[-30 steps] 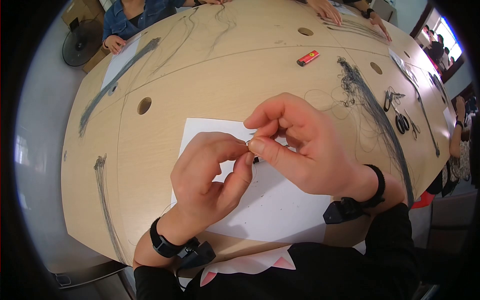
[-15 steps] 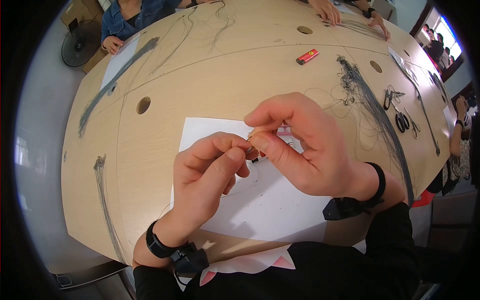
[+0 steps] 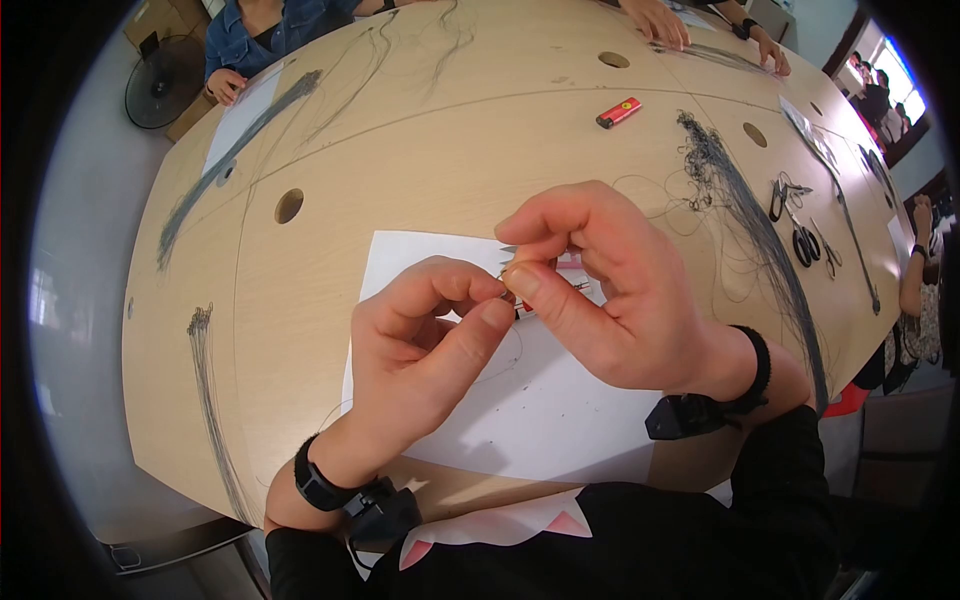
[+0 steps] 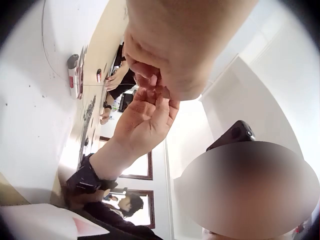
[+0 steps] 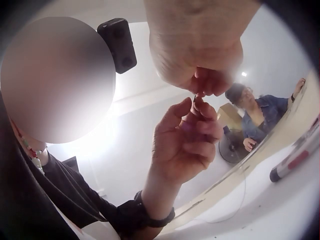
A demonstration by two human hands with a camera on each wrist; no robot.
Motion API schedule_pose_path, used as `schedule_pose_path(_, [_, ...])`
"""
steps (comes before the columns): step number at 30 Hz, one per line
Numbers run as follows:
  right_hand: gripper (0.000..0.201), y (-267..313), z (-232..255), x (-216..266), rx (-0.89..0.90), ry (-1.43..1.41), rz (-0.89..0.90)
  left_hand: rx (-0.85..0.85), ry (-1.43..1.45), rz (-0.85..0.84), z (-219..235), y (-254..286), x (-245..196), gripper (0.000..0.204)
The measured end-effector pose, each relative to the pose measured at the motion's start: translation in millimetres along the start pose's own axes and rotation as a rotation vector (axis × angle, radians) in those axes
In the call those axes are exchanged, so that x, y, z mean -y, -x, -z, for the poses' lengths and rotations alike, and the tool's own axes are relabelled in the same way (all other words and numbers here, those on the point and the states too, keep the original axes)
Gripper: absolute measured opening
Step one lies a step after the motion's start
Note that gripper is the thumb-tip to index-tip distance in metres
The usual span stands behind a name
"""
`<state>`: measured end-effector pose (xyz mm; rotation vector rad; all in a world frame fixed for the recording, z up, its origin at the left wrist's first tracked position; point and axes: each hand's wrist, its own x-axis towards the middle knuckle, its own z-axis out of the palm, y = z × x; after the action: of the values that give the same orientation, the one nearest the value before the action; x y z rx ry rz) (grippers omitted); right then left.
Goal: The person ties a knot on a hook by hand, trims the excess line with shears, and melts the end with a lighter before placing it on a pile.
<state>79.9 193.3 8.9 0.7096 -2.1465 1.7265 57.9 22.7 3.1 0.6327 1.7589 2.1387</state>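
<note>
Both hands meet above a white sheet, fingertips together. My left hand pinches something tiny between thumb and index finger; my right hand pinches at the same spot from the other side. What they hold is too small to make out. A fine dark thread hangs below the left fingertips. Behind the right hand, partly hidden, a red and white item lies on the sheet; the left wrist view shows it as a marker-like object. In the right wrist view the left hand has its fingers bent.
A red lighter lies beyond the hands. Bundles of dark strands stretch along the right, with black scissors beside them. Another bundle is at left. Other people's hands rest at the far edge. Dark specks dot the sheet.
The left hand's thumb and fingers have shifted slightly around the pinched spot, and its other fingers have curled differently. The right hand has barely moved. Across the table, another person's hands have moved slightly over the strands.
</note>
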Motion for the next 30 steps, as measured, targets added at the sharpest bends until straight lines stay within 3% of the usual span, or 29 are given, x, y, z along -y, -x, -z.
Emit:
schedule_pose_path(6, [0.020, -1.5, -2.0, -1.4, 0.003, 0.178, 0.166, 0.003, 0.002, 0.096, 2.8, 0.3, 0.8, 0.006])
schedule_pose_path(8, [0.019, -2.3, -1.9, -1.4, 0.008, 0.212, 0.222, 0.007, 0.083, 0.248, 4.2, -0.5, -2.5, 0.006])
schedule_pose_path(12, [0.022, 1.1, -1.5, -4.9, -0.028, 0.207, 0.183, -0.039, 0.067, 0.327, 0.9, -3.8, -7.1, 0.008])
schedule_pose_path(14, [0.027, -0.1, -3.3, -8.8, -0.070, 0.216, 0.204, 0.085, -0.081, 0.190, 5.4, -4.6, -7.0, 0.010])
schedule_pose_path(16, [0.030, -0.7, -6.1, -3.1, -0.077, 0.134, 0.142, 0.060, -0.088, 0.033, 6.2, -2.5, -3.2, 0.010])
schedule_pose_path(17, [0.030, -0.8, -7.7, -0.5, -0.063, 0.028, 0.100, 0.036, -0.071, 0.072, 8.3, 0.4, -9.9, 0.010])
schedule_pose_path(19, [0.029, -4.6, -10.2, 7.1, -0.031, -0.100, 0.093, 0.055, 0.022, 0.045, 14.3, 9.2, -29.5, 0.010])
schedule_pose_path(21, [0.023, -2.7, -7.5, 10.4, -0.043, 0.010, -0.059, 0.016, 0.127, -0.099, 20.6, 24.0, -48.9, 0.012])
schedule_pose_path(22, [0.023, -4.7, -5.6, 10.4, -0.024, 0.000, -0.049, -0.060, 0.026, -0.063, 28.0, 37.8, -74.0, 0.012])
schedule_pose_path(23, [0.018, -5.7, -3.6, 9.7, 0.033, 0.045, -0.038, -0.068, -0.005, -0.287, 36.1, 47.0, -80.9, 0.016])
schedule_pose_path(24, [0.014, -6.4, -1.8, 8.9, 0.090, 0.091, -0.025, -0.058, -0.089, -0.307, 50.2, 62.6, -98.8, 0.021])
schedule_pose_path(25, [0.014, -6.4, -2.0, 7.7, 0.103, 0.084, -0.012, -0.052, 0.017, -0.352, 67.8, 76.5, -110.5, 0.025])
schedule_pose_path(26, [0.010, -5.7, -3.6, 5.9, 0.086, 0.106, 0.005, 0.085, 0.084, -0.362, 84.1, 95.4, -134.8, 0.025])
schedule_pose_path(27, [0.007, -13.8, -4.3, -18.0, 0.073, 0.128, 0.038, -0.067, 0.216, -0.477, 89.7, 103.1, -136.2, 0.022])
schedule_pose_path(30, [0.008, -19.6, -4.0, -28.6, 0.094, 0.091, -0.010, -0.245, 0.050, -0.527, 103.6, 166.5, -194.4, 0.019])
